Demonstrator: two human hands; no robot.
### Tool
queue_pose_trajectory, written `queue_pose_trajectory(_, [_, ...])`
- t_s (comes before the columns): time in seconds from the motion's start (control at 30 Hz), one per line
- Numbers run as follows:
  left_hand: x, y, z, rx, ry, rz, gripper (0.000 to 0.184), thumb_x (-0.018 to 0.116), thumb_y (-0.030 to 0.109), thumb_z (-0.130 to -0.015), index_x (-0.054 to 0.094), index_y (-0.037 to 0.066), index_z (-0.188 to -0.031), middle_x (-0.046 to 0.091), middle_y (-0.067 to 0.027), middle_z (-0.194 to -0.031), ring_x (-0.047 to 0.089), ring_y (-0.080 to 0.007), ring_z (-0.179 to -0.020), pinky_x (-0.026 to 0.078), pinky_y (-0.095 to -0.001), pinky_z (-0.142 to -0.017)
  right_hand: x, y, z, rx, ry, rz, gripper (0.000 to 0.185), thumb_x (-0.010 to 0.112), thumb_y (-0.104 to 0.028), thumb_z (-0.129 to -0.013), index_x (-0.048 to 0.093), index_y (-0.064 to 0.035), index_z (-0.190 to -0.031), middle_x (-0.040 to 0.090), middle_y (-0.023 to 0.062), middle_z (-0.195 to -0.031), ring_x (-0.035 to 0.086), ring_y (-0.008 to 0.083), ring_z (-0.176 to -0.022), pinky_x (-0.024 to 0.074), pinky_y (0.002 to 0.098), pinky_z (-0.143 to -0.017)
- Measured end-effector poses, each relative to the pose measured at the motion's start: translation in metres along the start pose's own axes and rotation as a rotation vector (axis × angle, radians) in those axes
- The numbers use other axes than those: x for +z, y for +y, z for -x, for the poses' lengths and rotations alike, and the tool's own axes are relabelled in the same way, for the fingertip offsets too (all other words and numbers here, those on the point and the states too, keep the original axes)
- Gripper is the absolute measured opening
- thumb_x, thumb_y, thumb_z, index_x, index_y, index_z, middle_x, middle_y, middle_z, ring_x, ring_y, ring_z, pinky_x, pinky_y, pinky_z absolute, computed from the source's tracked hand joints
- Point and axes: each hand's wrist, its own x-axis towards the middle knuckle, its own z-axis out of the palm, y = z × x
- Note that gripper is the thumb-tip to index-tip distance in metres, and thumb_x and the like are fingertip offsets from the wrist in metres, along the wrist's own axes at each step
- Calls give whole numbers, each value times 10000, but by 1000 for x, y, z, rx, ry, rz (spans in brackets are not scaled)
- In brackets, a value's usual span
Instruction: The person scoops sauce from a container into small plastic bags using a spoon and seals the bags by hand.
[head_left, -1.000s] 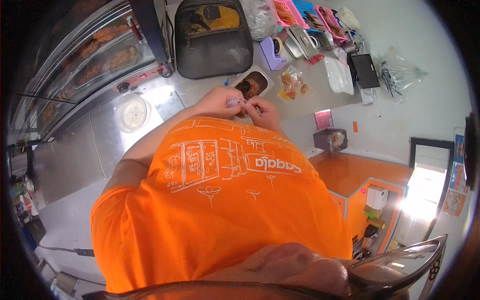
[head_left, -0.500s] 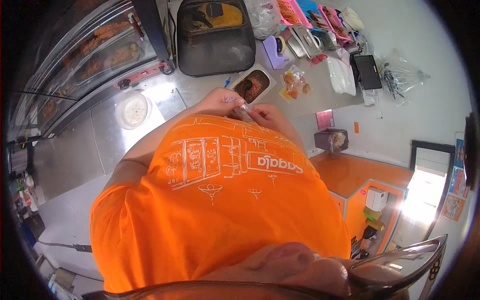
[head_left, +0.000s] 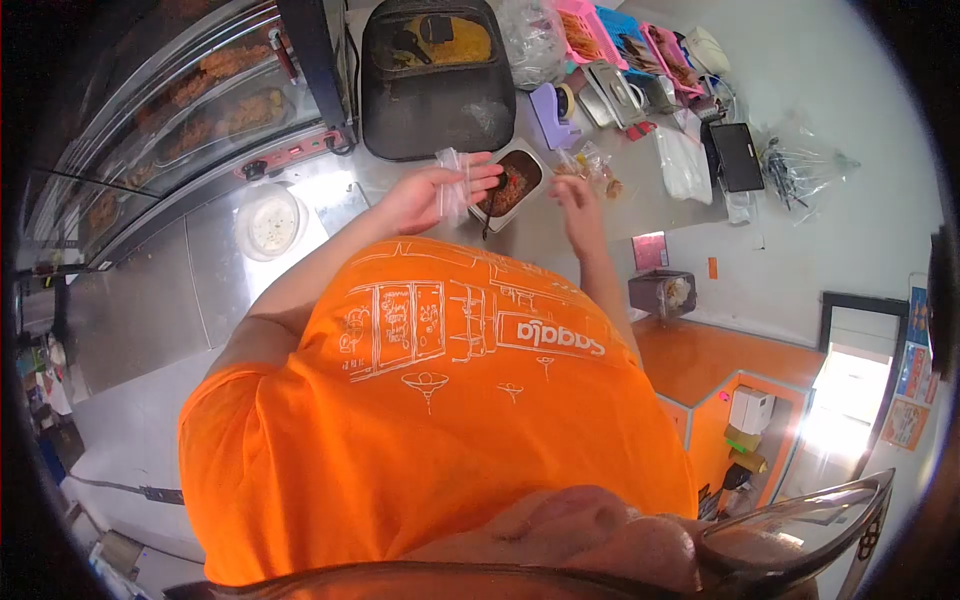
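My left hand (head_left: 425, 195) is turned palm up with its fingers stretched toward the tray. A small clear plastic bag (head_left: 453, 188) lies across the palm, held there by the hand. Just right of the fingertips sits a metal tray (head_left: 541, 185) of dark red sauce or relish, with a dark-handled spoon (head_left: 487, 218) leaning in it. On the tray's other side my right hand (head_left: 578, 200) has curled fingers at the edge of small clear packets of food (head_left: 594, 158). Whether it grips one of them is hidden.
A black electric pan (head_left: 440, 110) with yellow contents stands behind the tray. A purple tape dispenser (head_left: 553, 118), pink baskets (head_left: 588, 30) and white bags (head_left: 684, 158) line the back right. At left are a heated display case (head_left: 290, 150) and a round white tub (head_left: 270, 222).
My hands were together at my chest, handling the plastic bag. They have parted: the left moved forward with the bag, the right reached forward and right to the food packets.
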Motion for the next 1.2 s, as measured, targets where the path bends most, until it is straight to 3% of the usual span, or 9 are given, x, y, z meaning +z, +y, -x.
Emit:
queue_pose_trajectory(0.1, [2,-8,-1,10,-67,-80,542,418,77,-948,262,-25,-1457,365,-183,-1477,430,-292,-1321,371,-394,-1079,45,-43,10,62,-279,-216,167,615,-154,-925,635,-16,-1016,647,36,-914,595,110,-843,469,251,-777])
queue_pose_trajectory(0.27, [-1,-27,-5,130,86,-417,344,467,98,-989,503,-35,-1303,556,-124,-1299,549,-200,-1164,431,-328,-1006,80,-44,16,135,-348,-159,108,635,-113,-899,616,-13,-937,621,4,-794,565,62,-744,465,234,-668])
queue_pose_trajectory(0.37, [-6,-32,-4,103,191,-409,325,479,139,-993,534,-30,-1266,624,-111,-1175,613,-179,-1019,483,-294,-900,86,-38,21,29,-228,-257,83,629,-92,-894,588,-21,-886,601,-9,-755,542,50,-680,442,226,-596])
queue_pose_trajectory(0.47, [-6,-26,-3,92,362,-522,288,471,191,-1006,587,-8,-1179,643,-47,-943,599,-124,-773,487,-250,-694,79,-41,24,3,-23,-169,53,616,-59,-891,573,-37,-869,583,-8,-734,524,43,-658,416,226,-554])
queue_pose_trajectory(0.67, [-20,-26,-5,279,651,-341,290,473,270,-1007,633,29,-1030,463,42,-681,423,-63,-573,343,-214,-514,61,-57,22,-124,310,-6,82,654,-66,-857,573,-54,-856,525,-5,-681,517,74,-628,410,253,-543])
queue_pose_trajectory(0.77, [13,-9,3,80,550,-680,274,567,278,-962,643,23,-1027,559,20,-731,514,-73,-648,413,-221,-589,59,-75,21,-427,294,267,121,695,-62,-795,577,-59,-820,529,42,-699,546,172,-647,434,304,-576])
queue_pose_trajectory(0.87, [25,-21,0,76,370,-713,251,642,249,-914,657,13,-1001,648,-17,-840,592,-97,-768,466,-240,-706,67,-71,19,-690,136,431,142,713,-50,-735,590,-60,-805,555,89,-767,561,274,-709,458,354,-623])
queue_pose_trajectory(0.97, [31,-15,3,49,409,-760,197,667,179,-891,668,3,-982,683,-52,-924,623,-128,-869,473,-255,-803,76,-69,18,-757,124,359,165,724,-51,-705,606,-59,-821,573,93,-803,562,310,-736,469,371,-646])
queue_pose_trajectory(1.2, [2,-29,-3,207,315,-726,132,708,136,-856,657,17,-883,668,-35,-863,605,-96,-813,474,-243,-740,74,-70,25,-300,-87,214,215,747,-103,-735,642,-38,-912,608,66,-838,570,179,-690,465,288,-604])
